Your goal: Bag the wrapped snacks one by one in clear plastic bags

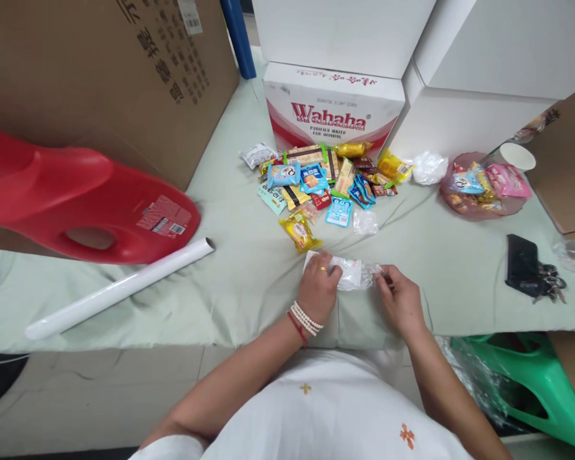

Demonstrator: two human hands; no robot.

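Observation:
Between my hands lies a clear plastic bag [368,276] with a white printed part, near the table's front edge. My left hand [320,284], with a ring and beaded bracelets, has its fingers curled on the bag's white end. The bag's clear end is pinched in my right hand [400,297]. Just beyond my left hand sits a yellow-wrapped snack [298,231]. Farther back is a pile of small wrapped snacks [311,177] in several colours. A crumpled clear wrapper [365,222] rests at the pile's near right side.
Behind the pile stands a Wahaha water carton [333,115]. At right are a pink bowl [460,207] of snacks, a paper cup [517,156], a black pouch [521,262] and keys [551,281]. A red plastic stool [91,191] and white roll [124,291] occupy the left.

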